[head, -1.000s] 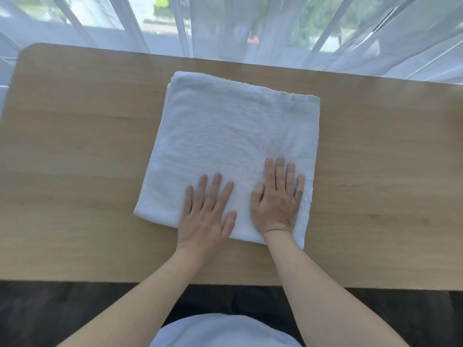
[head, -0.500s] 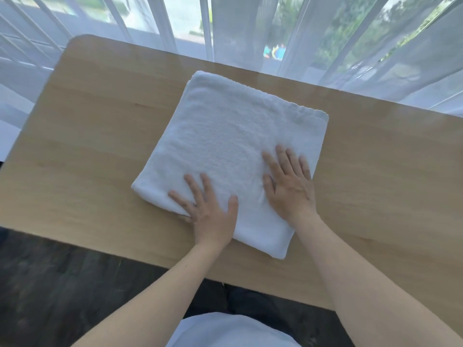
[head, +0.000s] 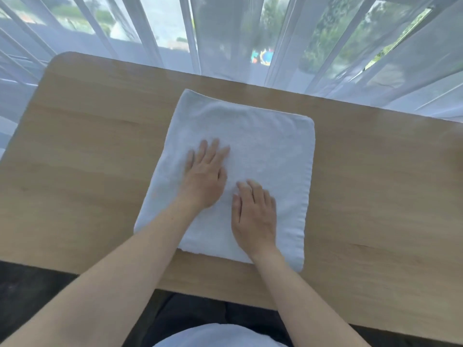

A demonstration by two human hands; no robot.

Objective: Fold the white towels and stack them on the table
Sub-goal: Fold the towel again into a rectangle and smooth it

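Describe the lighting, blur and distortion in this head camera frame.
Head view: backlit through the sheer white curtains, which look washed out; soft, faint shadows under both hands on the folded white towel; the left hand slightly motion-blurred; the wide lens bows the wooden table's edges.

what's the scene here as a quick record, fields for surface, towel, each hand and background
surface: wooden table, pale wood, rounded far-left corner
towel: one white towel, folded to a rough square, lying flat on the table near its middle
left hand: left hand palm down on the towel, fingers spread
right hand: right hand palm down on the towel, nearer the person than the left
grasp: neither hand grips anything
stack: only this towel in view
background: sheer white curtain over a window behind the table
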